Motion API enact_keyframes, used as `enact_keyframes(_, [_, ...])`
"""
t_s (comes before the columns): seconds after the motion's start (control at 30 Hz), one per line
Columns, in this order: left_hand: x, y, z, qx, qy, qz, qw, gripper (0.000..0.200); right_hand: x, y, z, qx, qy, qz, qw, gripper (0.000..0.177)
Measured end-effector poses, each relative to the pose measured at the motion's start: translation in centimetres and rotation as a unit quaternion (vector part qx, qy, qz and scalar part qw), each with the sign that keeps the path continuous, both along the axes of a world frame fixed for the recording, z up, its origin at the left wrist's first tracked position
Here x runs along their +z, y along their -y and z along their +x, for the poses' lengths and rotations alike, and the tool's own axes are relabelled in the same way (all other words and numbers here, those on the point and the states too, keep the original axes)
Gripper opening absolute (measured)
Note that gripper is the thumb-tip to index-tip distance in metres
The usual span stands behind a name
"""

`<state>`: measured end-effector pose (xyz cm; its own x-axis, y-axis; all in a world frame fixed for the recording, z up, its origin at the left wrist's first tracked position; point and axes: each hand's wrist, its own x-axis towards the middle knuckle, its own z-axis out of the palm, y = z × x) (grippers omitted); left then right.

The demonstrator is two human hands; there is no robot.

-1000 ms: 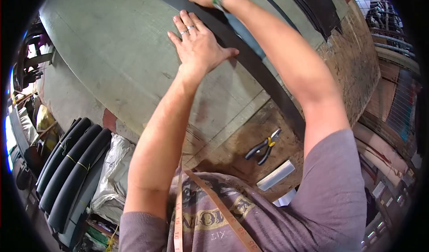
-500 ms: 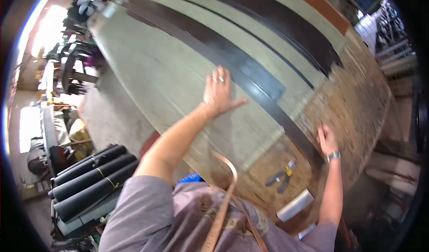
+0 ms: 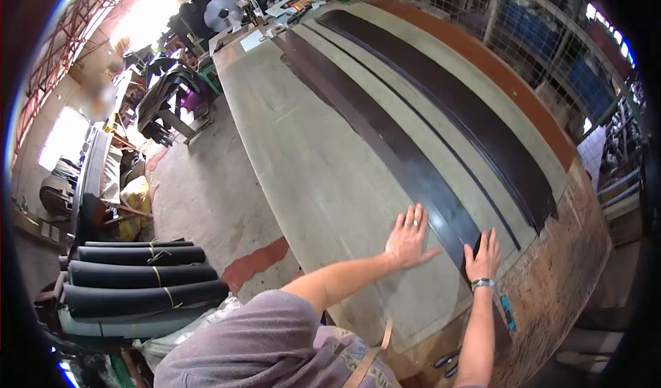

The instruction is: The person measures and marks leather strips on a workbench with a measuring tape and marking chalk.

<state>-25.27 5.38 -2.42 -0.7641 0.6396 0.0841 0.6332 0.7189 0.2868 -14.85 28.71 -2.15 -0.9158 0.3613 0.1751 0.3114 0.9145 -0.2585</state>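
My left hand lies flat with fingers spread, its fingertips at the edge of a long dark strip that looks like leather and shines near this end. A narrower dark band runs along the strip's left edge. Over the near end of the strip rests my right hand, fingers stretched out and thumb apart; its palm hides what lies beneath. Beside my right wrist is a turquoise-and-black tool, perhaps a cutter. Part of a pair of pliers shows below, partly covered by my right forearm.
A thin dark strip, a wide dark brown piece and an orange-brown piece lie lengthwise on the pale table top. Bare worn wood forms the table's right end. Black rolls are stacked at lower left.
The head view has swung, showing more of the far room. My right hand, curled over the wood before, now lies stretched out on the strip's near end, close to my left hand.
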Motion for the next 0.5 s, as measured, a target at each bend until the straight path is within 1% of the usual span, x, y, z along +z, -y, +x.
enact_keyframes(0.03, [0.4, 0.2, -0.1, -0.006, 0.007, -0.003, 1.0, 0.108, -1.4, 0.6, -0.8, -0.02, -0.01, -0.029, 0.999, 0.063])
enact_keyframes(0.07, [0.7, 0.4, -0.4, -0.012, 0.016, -0.004, 1.0, 0.108, -2.9, 0.2, -1.3, -0.019, -0.033, -0.051, 0.998, 0.065])
enact_keyframes(0.1, [1.0, 0.7, -0.8, -0.018, 0.015, -0.002, 1.0, 0.107, -2.9, 0.0, -1.6, -0.049, -0.017, -0.073, 0.996, 0.063])
enact_keyframes(0.17, [1.3, 1.0, -0.7, -0.036, 0.028, 0.008, 0.999, 0.103, -1.7, -0.3, -2.2, -0.063, -0.059, -0.093, 0.992, 0.057])
enact_keyframes(0.23, [1.3, 2.0, -1.7, -0.056, 0.047, 0.019, 0.997, 0.098, -1.5, -1.5, -2.6, -0.067, -0.011, -0.099, 0.993, 0.041])
enact_keyframes(0.27, [0.5, 2.6, -2.2, -0.09, 0.061, 0.055, 0.993, 0.097, -2.5, -2.8, -2.5, -0.17, 0.043, -0.216, 0.96, 0.037])
enact_keyframes(0.3, [-0.6, 2.9, -2.6, -0.115, 0.08, 0.092, 0.986, 0.096, -0.6, -1.8, -2.8, -0.156, 0.033, -0.195, 0.968, 0.032])
enact_keyframes(0.33, [-1.1, 3.1, -3.2, -0.137, 0.101, 0.126, 0.977, 0.095, 1.5, -1.2, -2.8, -0.121, -0.015, -0.235, 0.964, 0.028])
enact_keyframes(0.37, [-1.3, 3.1, -5.1, -0.182, 0.264, 0.135, 0.938, 0.095, 4.4, -0.8, -2.3, -0.122, -0.032, -0.243, 0.962, 0.027])
enact_keyframes(0.4, [-1.4, 2.9, -7.7, -0.229, 0.414, 0.134, 0.871, 0.096, 9.7, 2.5, -3.3, -0.142, -0.092, -0.249, 0.954, 0.026])
enact_keyframes(0.43, [-0.5, 3.5, -10.7, -0.213, 0.584, 0.194, 0.759, 0.102, 14.7, 5.1, -3.4, -0.158, -0.116, -0.248, 0.949, 0.024])
enact_keyframes(0.47, [0.5, 4.1, -13.7, -0.166, 0.73, 0.233, 0.621, 0.109, 20.0, 8.2, -3.8, -0.168, -0.101, -0.209, 0.958, 0.022])
enact_keyframes(0.5, [2.3, 5.4, -17.0, -0.047, 0.855, 0.317, 0.408, 0.122, 24.5, 11.0, -3.7, -0.183, -0.094, -0.181, 0.962, 0.021])
